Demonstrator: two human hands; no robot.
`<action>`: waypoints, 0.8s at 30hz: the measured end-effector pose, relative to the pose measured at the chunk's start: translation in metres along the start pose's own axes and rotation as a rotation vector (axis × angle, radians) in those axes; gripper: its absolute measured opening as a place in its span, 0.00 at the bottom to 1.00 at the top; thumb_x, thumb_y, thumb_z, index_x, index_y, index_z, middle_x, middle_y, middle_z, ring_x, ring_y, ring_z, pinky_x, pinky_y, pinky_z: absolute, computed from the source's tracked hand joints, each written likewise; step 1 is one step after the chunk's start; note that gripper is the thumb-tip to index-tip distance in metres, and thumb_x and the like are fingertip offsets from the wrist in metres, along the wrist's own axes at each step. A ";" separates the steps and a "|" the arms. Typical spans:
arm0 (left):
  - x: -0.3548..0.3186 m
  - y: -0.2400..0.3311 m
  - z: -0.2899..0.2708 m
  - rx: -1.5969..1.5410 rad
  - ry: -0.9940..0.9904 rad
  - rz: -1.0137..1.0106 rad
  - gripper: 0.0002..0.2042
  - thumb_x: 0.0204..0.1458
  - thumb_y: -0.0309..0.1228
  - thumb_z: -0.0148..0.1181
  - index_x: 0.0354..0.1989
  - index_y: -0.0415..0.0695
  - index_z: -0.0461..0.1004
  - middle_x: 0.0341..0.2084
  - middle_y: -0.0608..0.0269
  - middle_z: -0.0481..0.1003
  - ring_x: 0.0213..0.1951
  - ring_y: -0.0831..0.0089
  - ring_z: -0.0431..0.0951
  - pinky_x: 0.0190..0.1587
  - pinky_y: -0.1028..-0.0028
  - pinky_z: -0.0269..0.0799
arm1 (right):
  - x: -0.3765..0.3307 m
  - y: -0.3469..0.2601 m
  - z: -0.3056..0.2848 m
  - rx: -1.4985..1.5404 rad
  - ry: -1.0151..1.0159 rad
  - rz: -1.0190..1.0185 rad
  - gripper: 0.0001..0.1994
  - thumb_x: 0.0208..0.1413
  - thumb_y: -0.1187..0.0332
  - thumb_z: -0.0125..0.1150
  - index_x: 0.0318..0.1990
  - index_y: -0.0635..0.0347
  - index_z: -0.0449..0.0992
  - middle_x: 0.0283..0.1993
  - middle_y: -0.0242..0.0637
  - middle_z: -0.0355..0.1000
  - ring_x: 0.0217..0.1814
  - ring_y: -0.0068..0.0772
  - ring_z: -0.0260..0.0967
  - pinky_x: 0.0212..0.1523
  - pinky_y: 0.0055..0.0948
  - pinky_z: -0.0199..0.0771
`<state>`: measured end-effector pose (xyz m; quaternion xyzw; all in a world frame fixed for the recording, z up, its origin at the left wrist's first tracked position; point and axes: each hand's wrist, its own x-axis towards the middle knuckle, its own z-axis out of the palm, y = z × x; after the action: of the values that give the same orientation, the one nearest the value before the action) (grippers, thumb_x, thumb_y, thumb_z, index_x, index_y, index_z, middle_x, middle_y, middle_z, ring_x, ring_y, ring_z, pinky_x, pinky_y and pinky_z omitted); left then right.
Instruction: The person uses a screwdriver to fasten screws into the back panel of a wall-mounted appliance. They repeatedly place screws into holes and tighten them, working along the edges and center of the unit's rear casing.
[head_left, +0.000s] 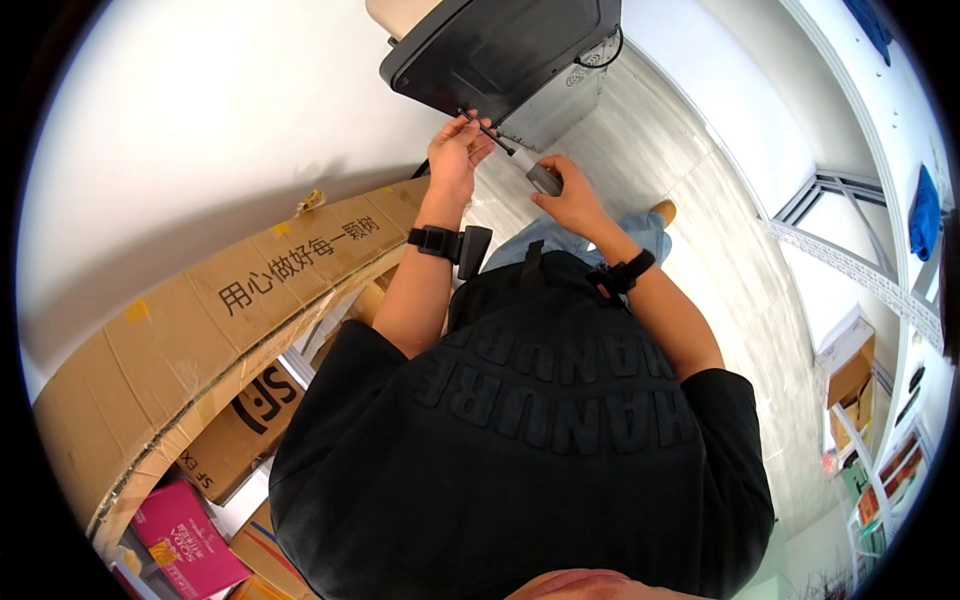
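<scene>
A screwdriver [521, 160] with a light grey handle and a long dark shaft slants up and left toward the edge of a black panel [505, 62]. My right hand [575, 196] wraps round the handle's lower end. At the other end, my left hand [461, 150] pinches near the shaft's tip with thumb and forefinger, its remaining fingers loosely bent. That tip meets the panel's near edge, or lies just below it; whether a screw sits there is too small to tell. Under the panel shows a pale grey cabinet body [570, 100] with round vent holes.
A black cable [602, 62] loops at the cabinet's side. On my left, cardboard [180, 290] covers a shelf top, with cartons and a pink box [188, 540] below. White shelving [840, 235] stands along the right, beyond the pale wood-look floor [715, 250].
</scene>
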<state>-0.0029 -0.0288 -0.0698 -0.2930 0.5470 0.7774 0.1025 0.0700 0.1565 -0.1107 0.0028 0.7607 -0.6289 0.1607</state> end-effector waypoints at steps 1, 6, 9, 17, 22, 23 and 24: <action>-0.001 0.000 0.002 0.005 0.002 0.000 0.08 0.55 0.23 0.53 0.43 0.42 0.70 0.35 0.58 0.77 0.33 0.72 0.78 0.35 0.75 0.76 | 0.000 0.001 -0.001 0.006 0.009 -0.011 0.23 0.41 0.72 0.66 0.48 0.60 0.68 0.45 0.44 0.67 0.47 0.41 0.66 0.50 0.33 0.65; -0.002 0.000 0.000 0.007 -0.010 -0.004 0.10 0.55 0.24 0.53 0.45 0.42 0.69 0.35 0.58 0.77 0.34 0.71 0.78 0.36 0.74 0.76 | 0.001 0.005 -0.006 0.032 -0.031 -0.014 0.22 0.42 0.72 0.66 0.48 0.61 0.68 0.42 0.42 0.69 0.45 0.36 0.67 0.48 0.31 0.66; -0.007 0.002 0.001 0.003 -0.023 -0.007 0.10 0.56 0.25 0.52 0.46 0.43 0.68 0.36 0.56 0.77 0.34 0.71 0.78 0.37 0.73 0.76 | -0.001 0.002 -0.013 0.021 -0.054 -0.008 0.21 0.44 0.74 0.65 0.48 0.62 0.68 0.40 0.40 0.69 0.41 0.31 0.69 0.44 0.28 0.67; -0.029 -0.004 0.042 -0.001 -0.264 -0.047 0.14 0.63 0.35 0.40 0.52 0.43 0.64 0.42 0.48 0.75 0.37 0.62 0.79 0.38 0.68 0.77 | -0.022 0.016 -0.082 0.242 -0.148 0.126 0.19 0.46 0.76 0.64 0.47 0.63 0.70 0.38 0.30 0.69 0.37 0.22 0.67 0.40 0.21 0.67; -0.026 -0.022 0.124 0.195 -0.347 -0.009 0.13 0.63 0.36 0.43 0.52 0.44 0.64 0.40 0.52 0.76 0.36 0.66 0.79 0.37 0.70 0.76 | -0.061 0.002 -0.163 0.285 -0.018 0.209 0.18 0.45 0.74 0.65 0.46 0.64 0.73 0.36 0.28 0.70 0.39 0.21 0.65 0.42 0.23 0.66; -0.026 -0.028 0.143 0.193 -0.383 -0.029 0.12 0.63 0.35 0.45 0.50 0.44 0.64 0.39 0.54 0.77 0.36 0.69 0.79 0.37 0.72 0.75 | -0.070 0.004 -0.180 0.320 0.017 0.225 0.18 0.45 0.74 0.65 0.46 0.64 0.73 0.36 0.27 0.70 0.38 0.20 0.64 0.41 0.23 0.66; -0.026 -0.035 0.164 0.204 -0.416 -0.040 0.11 0.62 0.35 0.45 0.49 0.44 0.64 0.38 0.54 0.77 0.36 0.70 0.79 0.37 0.72 0.75 | -0.080 0.008 -0.196 0.362 0.056 0.238 0.18 0.45 0.74 0.65 0.46 0.64 0.73 0.36 0.27 0.69 0.38 0.20 0.63 0.41 0.22 0.66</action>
<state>-0.0217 0.1377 -0.0452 -0.1253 0.5840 0.7595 0.2576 0.1004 0.3619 -0.0678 0.1391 0.6338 -0.7315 0.2094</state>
